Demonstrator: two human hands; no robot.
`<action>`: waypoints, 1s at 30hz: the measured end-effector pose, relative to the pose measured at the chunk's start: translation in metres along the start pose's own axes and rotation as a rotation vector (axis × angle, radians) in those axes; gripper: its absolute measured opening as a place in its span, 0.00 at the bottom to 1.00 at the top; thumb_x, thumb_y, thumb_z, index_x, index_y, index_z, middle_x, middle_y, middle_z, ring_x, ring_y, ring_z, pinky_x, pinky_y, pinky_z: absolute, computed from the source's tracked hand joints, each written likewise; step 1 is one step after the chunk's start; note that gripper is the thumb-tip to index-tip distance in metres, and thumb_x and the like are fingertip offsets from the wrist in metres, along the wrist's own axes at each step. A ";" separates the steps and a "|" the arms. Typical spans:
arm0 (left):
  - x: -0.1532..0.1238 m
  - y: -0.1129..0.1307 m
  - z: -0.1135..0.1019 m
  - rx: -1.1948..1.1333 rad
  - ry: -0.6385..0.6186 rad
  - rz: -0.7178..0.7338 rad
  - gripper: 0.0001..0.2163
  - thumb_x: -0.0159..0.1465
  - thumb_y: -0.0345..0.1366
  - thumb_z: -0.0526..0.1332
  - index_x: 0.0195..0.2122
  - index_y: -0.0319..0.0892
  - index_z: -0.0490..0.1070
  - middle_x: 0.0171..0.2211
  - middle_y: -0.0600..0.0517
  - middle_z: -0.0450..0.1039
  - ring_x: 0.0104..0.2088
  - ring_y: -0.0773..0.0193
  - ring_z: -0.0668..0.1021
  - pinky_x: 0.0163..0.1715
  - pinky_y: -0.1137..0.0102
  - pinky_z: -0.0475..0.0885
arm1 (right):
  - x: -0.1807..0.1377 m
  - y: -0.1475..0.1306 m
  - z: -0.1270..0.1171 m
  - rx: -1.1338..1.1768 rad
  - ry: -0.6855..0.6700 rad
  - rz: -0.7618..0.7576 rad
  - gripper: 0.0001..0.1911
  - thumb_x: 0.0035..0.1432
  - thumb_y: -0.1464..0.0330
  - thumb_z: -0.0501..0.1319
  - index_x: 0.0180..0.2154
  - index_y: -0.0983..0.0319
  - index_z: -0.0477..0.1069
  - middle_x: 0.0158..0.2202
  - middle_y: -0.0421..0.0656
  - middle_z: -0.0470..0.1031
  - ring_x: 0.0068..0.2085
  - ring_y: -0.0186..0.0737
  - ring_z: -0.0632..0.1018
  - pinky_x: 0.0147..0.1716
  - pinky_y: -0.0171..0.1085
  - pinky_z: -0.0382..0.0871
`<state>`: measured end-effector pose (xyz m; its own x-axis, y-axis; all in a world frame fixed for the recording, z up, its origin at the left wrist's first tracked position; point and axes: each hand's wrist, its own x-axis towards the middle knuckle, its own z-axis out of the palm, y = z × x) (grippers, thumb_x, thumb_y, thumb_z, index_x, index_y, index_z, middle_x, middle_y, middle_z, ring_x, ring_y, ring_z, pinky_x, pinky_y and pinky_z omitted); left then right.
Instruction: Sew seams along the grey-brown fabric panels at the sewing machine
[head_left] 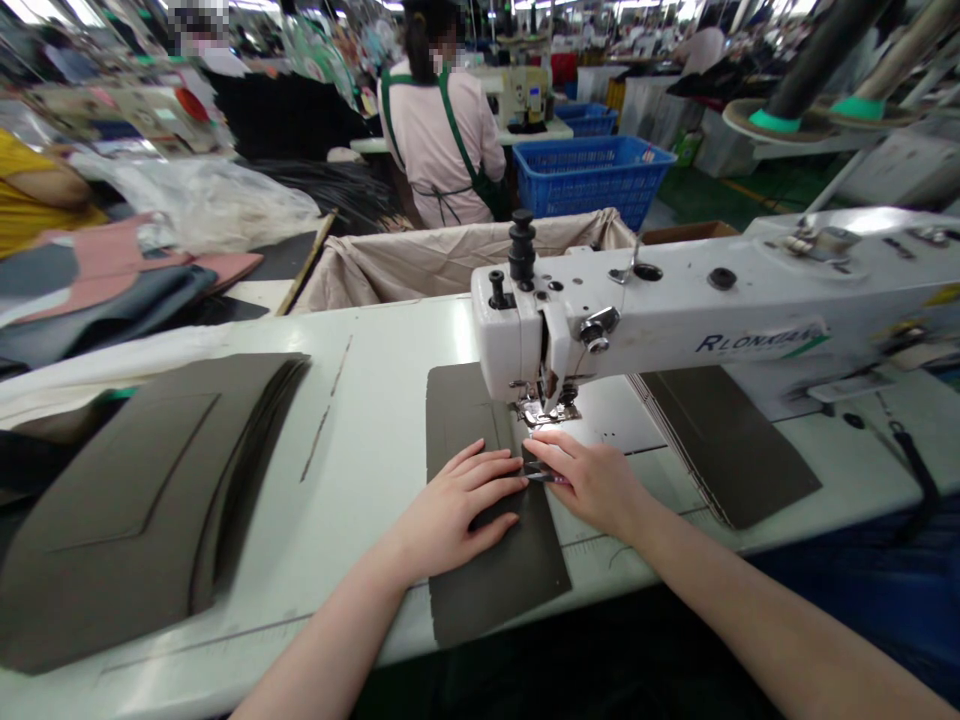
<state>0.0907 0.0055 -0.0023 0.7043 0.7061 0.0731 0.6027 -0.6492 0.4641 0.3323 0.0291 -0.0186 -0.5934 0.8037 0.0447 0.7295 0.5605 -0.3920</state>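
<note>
A dark grey-brown panel of leather-like sheet lies under the presser foot of a white sewing machine, its near end reaching the table's front edge. My left hand rests flat on the panel with fingers spread, just in front of the foot. Close to the needle area, my right hand is closed around small thread snips, whose metal blades point left toward my left fingertips. Its index finger touches the panel's right edge. The handle is mostly hidden in my palm.
A stack of similar panels lies on the left of the table; more panels lie right, beneath the machine arm. Behind are a cloth-lined bin, a blue basket and a seated co-worker.
</note>
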 end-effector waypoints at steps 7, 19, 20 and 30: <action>-0.001 0.000 0.002 0.029 0.071 -0.077 0.18 0.67 0.39 0.55 0.58 0.50 0.65 0.61 0.50 0.63 0.61 0.56 0.64 0.62 0.54 0.59 | -0.001 0.000 0.000 0.006 0.007 0.000 0.25 0.62 0.68 0.56 0.60 0.54 0.60 0.62 0.42 0.64 0.50 0.43 0.75 0.46 0.40 0.69; 0.000 0.001 0.001 0.031 0.077 -0.113 0.17 0.67 0.37 0.55 0.57 0.51 0.66 0.56 0.50 0.67 0.56 0.55 0.67 0.58 0.55 0.62 | 0.000 -0.002 -0.002 0.029 -0.009 0.006 0.26 0.60 0.70 0.56 0.60 0.54 0.61 0.62 0.43 0.64 0.50 0.43 0.75 0.48 0.41 0.70; 0.000 0.001 0.002 0.030 0.078 -0.118 0.17 0.67 0.37 0.55 0.57 0.51 0.66 0.56 0.50 0.67 0.56 0.55 0.67 0.57 0.55 0.63 | 0.000 -0.002 -0.002 0.027 -0.008 0.007 0.26 0.60 0.70 0.56 0.60 0.55 0.61 0.62 0.43 0.64 0.50 0.43 0.75 0.48 0.41 0.70; -0.001 -0.001 0.003 0.036 0.100 -0.169 0.17 0.67 0.38 0.55 0.57 0.50 0.66 0.57 0.49 0.67 0.56 0.56 0.68 0.56 0.57 0.65 | 0.000 0.000 0.000 0.016 -0.015 -0.004 0.27 0.60 0.71 0.56 0.61 0.55 0.60 0.62 0.42 0.63 0.51 0.44 0.74 0.48 0.41 0.69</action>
<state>0.0905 0.0052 -0.0055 0.5526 0.8291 0.0852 0.7231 -0.5278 0.4456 0.3322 0.0287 -0.0180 -0.6018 0.7980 0.0323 0.7214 0.5605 -0.4068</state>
